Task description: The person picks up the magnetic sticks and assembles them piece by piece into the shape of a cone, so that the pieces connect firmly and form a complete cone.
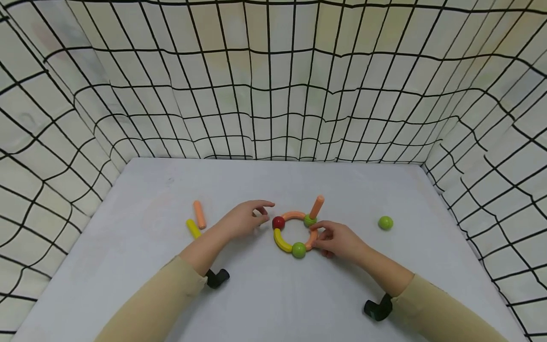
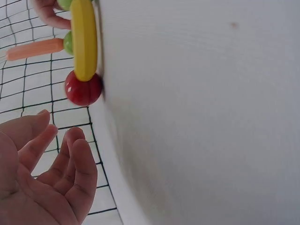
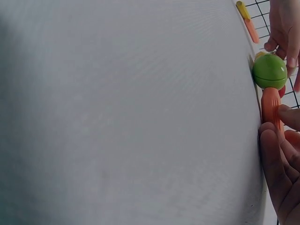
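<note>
A small ring of toy balls and curved rods lies on the white table [image 1: 273,304]. Its parts are a red ball [image 1: 278,223], a yellow curved rod [image 1: 280,241], a front green ball [image 1: 298,250], a rear green ball [image 1: 309,220] and two orange curved rods. From the rear green ball an orange stick [image 1: 316,207] rises, slightly tilted. My right hand [image 1: 339,242] pinches the right-hand orange curved rod [image 3: 269,101] between thumb and fingers. Left of the red ball, my left hand [image 1: 245,219] hovers with loosely bent fingers, holding nothing.
A loose orange stick [image 1: 199,214] and a yellow piece [image 1: 193,228], partly hidden by the left forearm, lie at the left. A separate green ball [image 1: 386,223] sits at the right. Black netting [image 1: 269,95] surrounds the table's back and sides.
</note>
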### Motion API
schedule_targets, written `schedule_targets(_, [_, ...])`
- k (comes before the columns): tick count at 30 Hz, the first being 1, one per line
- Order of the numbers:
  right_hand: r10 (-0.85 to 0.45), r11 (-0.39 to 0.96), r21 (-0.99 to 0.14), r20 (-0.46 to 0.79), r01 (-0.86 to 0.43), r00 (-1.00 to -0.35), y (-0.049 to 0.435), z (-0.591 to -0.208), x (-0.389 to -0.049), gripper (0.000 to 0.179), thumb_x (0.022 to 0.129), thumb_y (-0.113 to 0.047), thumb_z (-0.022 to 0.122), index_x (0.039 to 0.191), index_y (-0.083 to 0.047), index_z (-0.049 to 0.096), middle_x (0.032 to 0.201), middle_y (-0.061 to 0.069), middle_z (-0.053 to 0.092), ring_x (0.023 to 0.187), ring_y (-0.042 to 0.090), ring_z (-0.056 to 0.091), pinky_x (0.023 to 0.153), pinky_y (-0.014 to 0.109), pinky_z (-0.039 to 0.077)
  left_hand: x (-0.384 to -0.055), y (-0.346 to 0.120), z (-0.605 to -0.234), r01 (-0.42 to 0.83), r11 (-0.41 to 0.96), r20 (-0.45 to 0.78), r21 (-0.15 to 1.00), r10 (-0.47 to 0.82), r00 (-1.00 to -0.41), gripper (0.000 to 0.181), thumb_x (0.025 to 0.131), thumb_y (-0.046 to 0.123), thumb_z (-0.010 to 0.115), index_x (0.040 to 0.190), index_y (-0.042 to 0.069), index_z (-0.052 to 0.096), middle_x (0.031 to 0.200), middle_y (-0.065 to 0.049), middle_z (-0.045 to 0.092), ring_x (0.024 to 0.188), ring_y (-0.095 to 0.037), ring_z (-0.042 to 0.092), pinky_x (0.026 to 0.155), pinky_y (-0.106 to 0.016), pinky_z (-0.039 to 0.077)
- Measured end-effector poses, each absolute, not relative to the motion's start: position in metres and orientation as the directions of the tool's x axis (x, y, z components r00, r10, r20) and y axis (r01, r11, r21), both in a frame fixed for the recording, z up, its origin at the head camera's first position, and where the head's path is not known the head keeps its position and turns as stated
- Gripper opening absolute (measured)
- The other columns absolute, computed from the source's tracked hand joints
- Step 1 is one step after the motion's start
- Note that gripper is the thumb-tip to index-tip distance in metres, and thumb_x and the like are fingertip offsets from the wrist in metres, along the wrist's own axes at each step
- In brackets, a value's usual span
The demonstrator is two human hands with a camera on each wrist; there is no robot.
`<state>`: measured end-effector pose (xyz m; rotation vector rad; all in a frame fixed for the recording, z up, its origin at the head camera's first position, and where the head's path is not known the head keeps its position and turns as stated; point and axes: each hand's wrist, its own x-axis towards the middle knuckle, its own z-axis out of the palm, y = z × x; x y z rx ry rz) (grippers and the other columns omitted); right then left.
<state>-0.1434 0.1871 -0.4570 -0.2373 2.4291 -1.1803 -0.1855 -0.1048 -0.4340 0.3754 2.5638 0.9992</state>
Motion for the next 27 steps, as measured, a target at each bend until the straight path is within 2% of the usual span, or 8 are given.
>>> schedule_targets(9, [-0.327,0.618,-0.785,-0.31,0.047,-0.893,0.19,-0.458,-0.145,0.039,0.089,-0.017,0.075,0.127,-0.015,0.063,0.077,0.0,0.066,0.06,0.018,0.06,0.06,0.032,0.049,-0.176,-0.133,-0.412,0.094,0.729,-0.177,0.678,0.287,-0.942,0.043,0.098,0.025,0.064,0.14,0.024,0.056,0.117,0.0,0.063,0.087,-0.018,0.06,0.068,-0.03,0.049])
schedule_targets(18, [-0.315,0.617,-0.784,-0.315,0.059,-0.895,0.189,-0.459,-0.145,0.041,0.088,-0.017,0.076,0.127,-0.015,0.063,0.077,0.0,0.066,0.06,0.018,0.061,0.06,0.032,0.051,-0.174,-0.179,-0.404,0.059,0.77,-0.163,0.635,0.209,-0.964,0.042,0.1,0.029,0.059,0.142,0.022,0.054,0.122,0.0,0.061,0.102,-0.021,0.058,0.077,-0.036,0.048])
schedule_targets(24, [-0.318,0.61,-0.79,-0.312,0.059,-0.895,0.189,-0.459,-0.145,0.041,0.088,-0.016,0.076,0.127,-0.014,0.063,0.077,0.0,0.066,0.059,0.018,0.06,0.059,0.031,0.051,-0.172,-0.209,-0.399,-0.044,0.773,-0.233,0.632,0.136,-0.963,0.045,0.101,0.028,0.057,0.145,0.02,0.049,0.125,-0.005,0.057,0.08,-0.026,0.066,0.076,-0.038,0.046])
schedule_targets(25, [-0.324,0.607,-0.793,-0.309,0.054,-0.894,0.189,-0.46,-0.145,0.04,0.089,-0.016,0.075,0.127,-0.013,0.063,0.077,0.0,0.066,0.059,0.018,0.06,0.059,0.031,0.051,-0.171,-0.213,-0.398,-0.058,0.774,-0.239,0.631,0.122,-0.963,0.045,0.101,0.028,0.057,0.145,0.02,0.049,0.125,-0.006,0.056,0.081,-0.027,0.066,0.077,-0.039,0.045])
schedule_targets(27, [-0.328,0.601,-0.797,-0.31,0.057,-0.892,0.189,-0.46,-0.145,0.04,0.089,-0.017,0.075,0.127,-0.013,0.062,0.077,0.001,0.066,0.06,0.018,0.06,0.059,0.03,0.051,-0.17,-0.221,-0.396,-0.054,0.792,-0.224,0.608,0.106,-0.969,0.045,0.101,0.028,0.056,0.145,0.018,0.05,0.125,-0.007,0.057,0.094,-0.027,0.063,0.081,-0.041,0.044])
